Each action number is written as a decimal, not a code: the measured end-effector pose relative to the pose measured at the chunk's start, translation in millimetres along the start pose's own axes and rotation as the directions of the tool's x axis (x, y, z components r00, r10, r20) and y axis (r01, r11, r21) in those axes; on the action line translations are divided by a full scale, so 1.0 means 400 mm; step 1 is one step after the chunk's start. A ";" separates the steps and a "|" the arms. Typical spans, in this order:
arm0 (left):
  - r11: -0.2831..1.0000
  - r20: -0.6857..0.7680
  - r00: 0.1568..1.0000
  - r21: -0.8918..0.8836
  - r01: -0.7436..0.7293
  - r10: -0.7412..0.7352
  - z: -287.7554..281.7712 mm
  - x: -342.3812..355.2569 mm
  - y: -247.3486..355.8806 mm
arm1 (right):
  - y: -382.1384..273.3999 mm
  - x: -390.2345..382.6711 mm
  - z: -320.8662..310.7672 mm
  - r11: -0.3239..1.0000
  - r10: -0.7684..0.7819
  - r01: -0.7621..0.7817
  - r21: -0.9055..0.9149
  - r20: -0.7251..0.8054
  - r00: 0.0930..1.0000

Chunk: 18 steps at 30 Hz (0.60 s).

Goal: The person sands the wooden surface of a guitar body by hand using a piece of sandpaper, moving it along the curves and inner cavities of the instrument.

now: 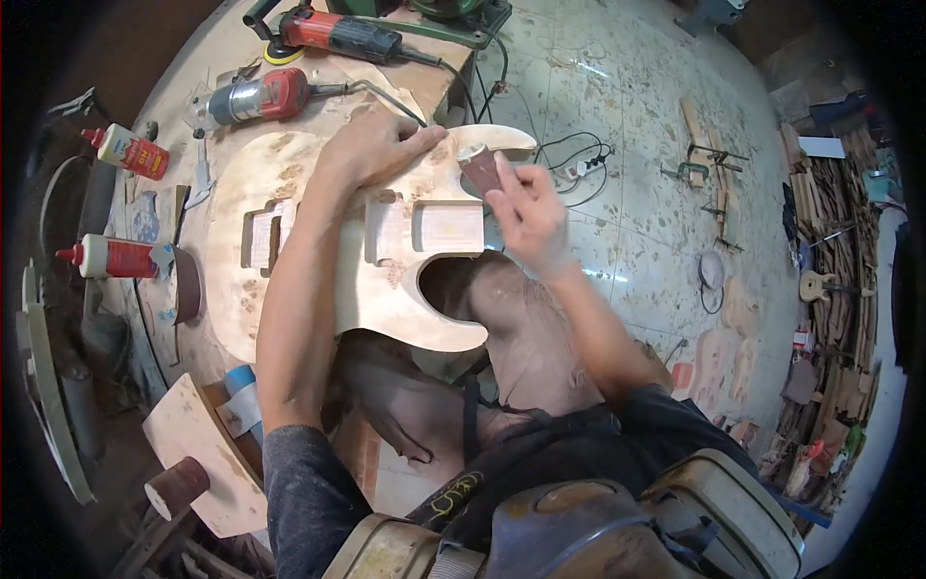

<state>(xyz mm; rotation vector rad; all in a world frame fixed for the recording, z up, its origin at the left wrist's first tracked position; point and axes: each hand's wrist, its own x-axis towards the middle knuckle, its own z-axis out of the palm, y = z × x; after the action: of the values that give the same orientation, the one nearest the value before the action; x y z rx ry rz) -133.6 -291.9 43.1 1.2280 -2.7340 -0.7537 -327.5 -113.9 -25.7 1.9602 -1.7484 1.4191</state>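
A pale burl-figured guitar body [367, 299] with routed cavities lies across the bench edge above my lap. My left hand [381, 145] grips its far upper part, thumb and fingers on the wood, with my forearm lying across the body's left portion. My right hand [529, 212] holds a short cylinder wrapped in brown sandpaper [482, 172] upright at the inner curve of the upper horn, beside the right-hand cavity. Whether the sandpaper touches the wood I cannot tell.
On the bench [420, 68] are a red angle polisher [338, 37], another power tool [275, 95] and glue bottles [116, 259]. A board with a sanding cylinder [174, 490] sits lower left. Cables, clamped wood [709, 154] and piled offcuts [839, 386] occupy the floor and right side.
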 end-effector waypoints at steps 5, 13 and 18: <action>1.000 0.025 1.000 -0.007 0.009 -0.008 -0.012 -0.011 0.028 | 0.009 0.026 0.011 0.998 -0.033 0.024 -0.065 -0.128 0.991; 1.000 -0.012 1.000 -0.009 -0.010 0.010 0.004 -0.008 0.021 | -0.013 -0.017 0.027 0.997 -0.073 0.068 -0.038 -0.162 0.984; 1.000 -0.016 1.000 -0.026 0.004 -0.005 -0.004 -0.009 0.020 | 0.076 0.043 -0.077 0.955 0.192 -0.245 -0.168 -0.281 0.940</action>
<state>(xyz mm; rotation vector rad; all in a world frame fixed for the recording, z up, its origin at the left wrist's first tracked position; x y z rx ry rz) -136.3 -285.5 48.6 1.2298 -2.7008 -0.7735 -371.4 -115.0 -10.7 1.4405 -1.9433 1.4253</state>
